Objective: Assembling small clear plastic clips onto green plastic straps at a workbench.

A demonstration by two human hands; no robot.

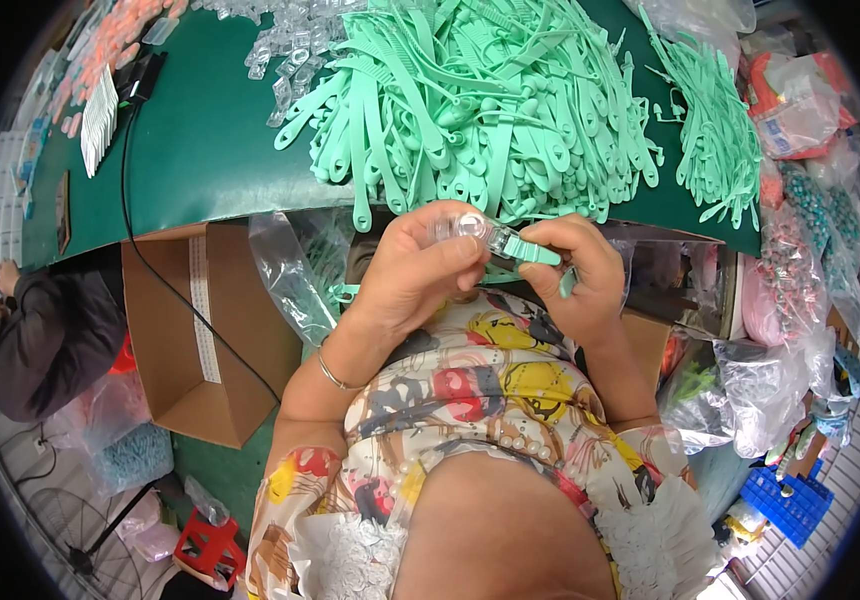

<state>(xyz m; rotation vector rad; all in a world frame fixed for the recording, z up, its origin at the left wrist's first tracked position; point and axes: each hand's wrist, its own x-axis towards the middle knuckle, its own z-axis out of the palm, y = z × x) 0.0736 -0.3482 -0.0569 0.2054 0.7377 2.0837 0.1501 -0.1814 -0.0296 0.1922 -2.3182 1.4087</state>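
Observation:
My left hand (412, 268) pinches a small clear plastic buckle (496, 236) between thumb and fingers, just past the table's near edge. My right hand (590, 272) grips a mint-green ribbed plastic strap (534, 251), whose end meets the buckle. Whether the strap has passed through the buckle, I cannot tell. Right beyond both hands lies a big heap of matching green straps (510, 120), a few of them hanging over the edge. Loose clear buckles (295, 65) are heaped to the left of the straps.
On the dark green table (220, 150) lie a black cable (128, 170), a white stack of strips (100, 120), orange pieces (115, 45) and a smaller strap bundle (715, 130). An open cardboard box (165, 340) stands below left. Filled plastic bags (790, 270) crowd the right; someone's dark sleeve (55, 340) shows left.

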